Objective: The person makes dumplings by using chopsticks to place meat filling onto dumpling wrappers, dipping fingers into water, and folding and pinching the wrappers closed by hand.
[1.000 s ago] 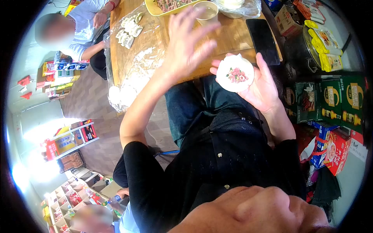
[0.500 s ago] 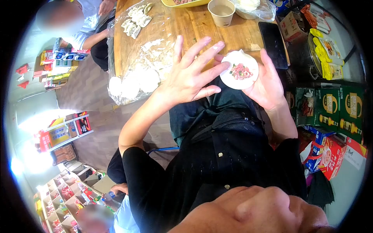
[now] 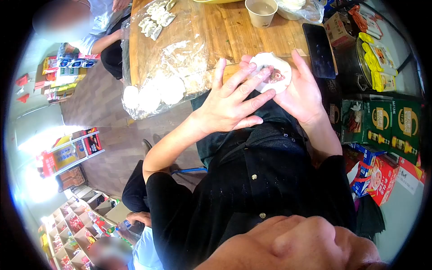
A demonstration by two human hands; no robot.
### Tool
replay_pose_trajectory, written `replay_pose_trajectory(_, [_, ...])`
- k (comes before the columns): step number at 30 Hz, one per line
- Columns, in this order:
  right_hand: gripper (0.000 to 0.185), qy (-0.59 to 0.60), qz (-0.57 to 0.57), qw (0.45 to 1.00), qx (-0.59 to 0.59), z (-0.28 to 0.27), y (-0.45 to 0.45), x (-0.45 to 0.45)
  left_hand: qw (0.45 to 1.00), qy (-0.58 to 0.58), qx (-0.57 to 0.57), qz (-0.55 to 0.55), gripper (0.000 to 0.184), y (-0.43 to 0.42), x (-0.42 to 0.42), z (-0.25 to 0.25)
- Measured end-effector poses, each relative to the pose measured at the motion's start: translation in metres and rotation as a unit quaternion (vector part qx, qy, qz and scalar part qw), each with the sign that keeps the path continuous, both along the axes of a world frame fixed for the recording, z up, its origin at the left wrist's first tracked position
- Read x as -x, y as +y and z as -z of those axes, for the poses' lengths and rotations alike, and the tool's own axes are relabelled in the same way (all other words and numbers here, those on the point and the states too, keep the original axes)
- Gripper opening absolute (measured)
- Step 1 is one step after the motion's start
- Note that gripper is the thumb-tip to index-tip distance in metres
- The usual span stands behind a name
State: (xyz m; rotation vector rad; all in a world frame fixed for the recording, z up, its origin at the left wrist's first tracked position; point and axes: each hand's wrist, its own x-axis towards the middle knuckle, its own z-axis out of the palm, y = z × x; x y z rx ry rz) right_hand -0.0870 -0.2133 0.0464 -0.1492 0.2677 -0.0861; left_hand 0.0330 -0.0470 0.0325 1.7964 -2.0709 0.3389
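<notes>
A round white dumpling wrapper (image 3: 284, 83) with pinkish, green-flecked meat filling (image 3: 276, 77) lies on my right hand (image 3: 302, 96), which is turned palm up, thumb raised at the wrapper's right side. From the left comes my left hand (image 3: 230, 100), back upward, with its fingers spread. Two of its fingertips overlap the wrapper and the edge of the filling; whether they press on it I cannot tell. Nothing shows in the left hand. Beyond my hands, several folded dumplings (image 3: 157, 19) and white dough pieces (image 3: 164, 92) lie on plastic film (image 3: 189, 58) on the wooden table (image 3: 225, 33).
A paper cup (image 3: 261, 13) stands at the far side near a bagged bowl of white rounds (image 3: 294, 6). A black phone (image 3: 319, 49) lies along the right table edge, with a large pot (image 3: 355, 67) and boxes (image 3: 382, 121) beyond. People sit at the far left (image 3: 101, 22) and lower left (image 3: 146, 247).
My left hand has moved slightly down and right, its fingertips now over the filling. The right hand with the wrapper has shifted a little left and up.
</notes>
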Motion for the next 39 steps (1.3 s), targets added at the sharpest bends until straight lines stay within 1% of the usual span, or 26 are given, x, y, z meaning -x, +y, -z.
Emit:
replay_pose_trajectory(5, [0.068,-0.012,-0.020,0.999,0.021,-0.001,0.008,-0.002,1.000,0.013,0.010,-0.001,0.055,-0.005,0.008,0.005])
replay_pose_trajectory(7, [0.068,-0.036,-0.025,0.996,0.075,0.004,0.008,-0.001,1.000,0.010,0.016,-0.001,0.059,-0.006,0.010,0.005])
replay_pose_trajectory(8, [0.068,-0.036,-0.026,0.996,0.076,0.014,0.007,0.001,1.000,0.010,0.016,-0.001,0.059,-0.007,0.009,0.003])
replay_pose_trajectory(10, [0.067,-0.166,-0.022,0.985,0.039,0.030,0.005,0.000,0.993,0.112,0.042,-0.023,0.065,-0.009,0.005,-0.007])
replay_pose_trajectory(11, [0.067,-0.139,-0.025,0.989,0.044,0.031,0.005,0.005,0.990,0.129,0.048,-0.027,0.069,-0.013,-0.002,-0.011])
replay_pose_trajectory(13, [0.068,-0.044,-0.027,0.990,0.133,0.014,0.012,0.003,0.987,0.149,0.053,-0.017,0.068,-0.022,-0.010,-0.018])
replay_pose_trajectory(14, [0.068,-0.045,-0.027,0.990,0.133,0.012,0.014,0.004,0.988,0.149,0.050,-0.008,0.069,-0.025,-0.012,-0.018])
replay_pose_trajectory(15, [0.068,-0.012,-0.039,0.987,0.153,0.011,0.015,0.005,0.988,0.149,0.050,-0.008,0.069,-0.028,-0.014,-0.018])
replay_pose_trajectory(16, [0.069,0.023,-0.051,0.983,0.172,0.010,0.015,0.005,0.992,0.125,0.030,-0.007,0.069,-0.030,-0.015,-0.017])
replay_pose_trajectory(17, [0.069,0.023,-0.051,0.984,0.172,0.016,0.014,0.006,0.995,0.100,0.010,-0.006,0.069,-0.032,-0.016,-0.016])
replay_pose_trajectory(19, [0.070,-0.108,-0.064,0.984,0.128,0.026,0.014,0.005,0.995,0.094,0.001,-0.014,0.069,-0.035,-0.020,-0.013])
replay_pose_trajectory(20, [0.071,-0.047,-0.048,0.988,0.141,0.025,0.016,0.008,0.994,0.105,0.002,-0.023,0.066,-0.035,-0.022,-0.013])
replay_pose_trajectory(21, [0.071,-0.048,-0.048,0.988,0.140,0.021,0.016,0.007,0.993,0.117,0.003,-0.031,0.064,-0.034,-0.024,-0.013])
replay_pose_trajectory(23, [0.072,-0.002,-0.038,0.991,0.130,0.017,0.015,0.007,0.992,0.115,0.022,-0.046,0.062,-0.028,-0.030,-0.009])
replay_pose_trajectory(25, [0.071,-0.017,-0.033,0.993,0.115,0.019,0.010,0.006,0.983,0.145,0.092,-0.067,0.062,-0.021,-0.030,-0.007])
replay_pose_trajectory(27, [0.069,0.006,-0.024,0.998,0.065,0.014,0.006,0.004,0.986,0.120,0.110,-0.035,0.059,-0.009,-0.019,0.003])
replay_pose_trajectory(28, [0.067,-0.080,-0.040,0.995,0.037,0.016,0.003,0.004,0.990,0.086,0.116,-0.003,0.057,-0.004,-0.014,0.013])
replay_pose_trajectory(29, [0.067,-0.080,-0.041,0.995,0.037,0.015,0.002,0.004,0.991,0.052,0.121,0.027,0.058,-0.001,-0.009,0.020])
replay_pose_trajectory(31, [0.065,0.002,-0.045,0.997,0.058,0.013,0.003,0.004,0.986,-0.018,0.167,0.013,0.044,-0.002,0.004,0.023])
replay_pose_trajectory(33, [0.064,0.006,-0.050,0.997,0.050,0.015,0.006,0.003,0.983,-0.044,0.178,0.014,0.036,-0.005,0.006,0.023])
replay_pose_trajectory(35, [0.063,-0.091,-0.077,0.993,0.008,0.017,0.008,0.005,0.982,-0.062,0.175,0.019,0.033,-0.007,0.006,0.020])
replay_pose_trajectory(37, [0.063,-0.090,-0.076,0.993,0.022,0.013,0.011,0.006,0.981,-0.080,0.173,0.026,0.030,-0.009,0.006,0.015])
replay_pose_trajectory(39, [0.060,-0.037,-0.045,0.997,0.043,0.009,0.014,0.006,0.983,-0.094,0.159,0.010,0.023,-0.010,0.006,0.007])
